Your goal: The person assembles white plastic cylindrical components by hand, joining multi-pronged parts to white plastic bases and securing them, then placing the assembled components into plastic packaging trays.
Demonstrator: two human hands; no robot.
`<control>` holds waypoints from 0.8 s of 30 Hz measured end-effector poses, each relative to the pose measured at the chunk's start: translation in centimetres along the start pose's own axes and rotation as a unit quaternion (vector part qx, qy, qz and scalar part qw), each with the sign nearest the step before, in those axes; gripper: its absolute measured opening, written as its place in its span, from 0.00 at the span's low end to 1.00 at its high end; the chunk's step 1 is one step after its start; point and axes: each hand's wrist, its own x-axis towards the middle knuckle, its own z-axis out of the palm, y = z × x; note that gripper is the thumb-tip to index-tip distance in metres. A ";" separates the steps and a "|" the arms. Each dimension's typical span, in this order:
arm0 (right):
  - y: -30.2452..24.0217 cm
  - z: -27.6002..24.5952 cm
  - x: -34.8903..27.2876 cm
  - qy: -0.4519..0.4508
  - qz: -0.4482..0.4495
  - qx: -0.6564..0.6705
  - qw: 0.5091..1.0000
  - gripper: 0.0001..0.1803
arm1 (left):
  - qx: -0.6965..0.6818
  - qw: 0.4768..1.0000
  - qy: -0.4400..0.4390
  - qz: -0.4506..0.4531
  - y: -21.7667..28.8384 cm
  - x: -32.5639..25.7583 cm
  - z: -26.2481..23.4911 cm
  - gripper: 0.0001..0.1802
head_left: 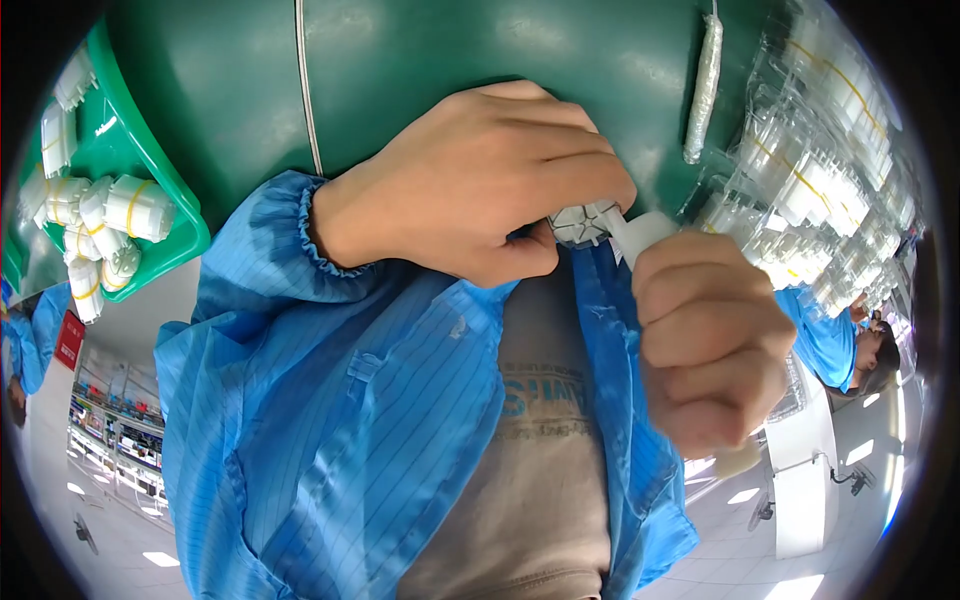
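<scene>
My left hand (490,185) reaches in from the left, its fingers closed around a bundle of white pieces (580,226). The bundle's end face points out between thumb and forefinger, showing several pieces packed side by side. Close beside it on the right, my right hand (710,335) makes a fist on a whitish translucent strip (648,236). One end of that strip meets the bundle; the rest is hidden in the fist. A pale yellowish bit (738,462) shows below the right fist, and I cannot tell what it is.
A green tray (165,165) at the left holds several white bundles with yellow bands (138,208). Clear plastic packs (800,185) of banded white pieces pile up at right. A wrapped rod (704,90) and a thin cord (307,85) cross the green table (410,60). A co-worker (850,345) sits at right.
</scene>
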 end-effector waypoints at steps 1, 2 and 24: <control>0.2 0.1 0.1 -0.041 -0.007 -0.007 0.999 0.26 | 0.005 1.000 0.004 -0.007 -0.1 -0.3 0.1 0.24; -0.2 1.6 -0.1 0.021 0.015 -0.054 0.998 0.25 | 0.011 1.000 -0.005 -0.015 -0.1 -0.7 0.1 0.25; 0.2 -0.3 1.0 -0.027 0.020 0.017 0.999 0.25 | 0.002 1.000 -0.006 -0.001 -0.3 -0.4 0.0 0.38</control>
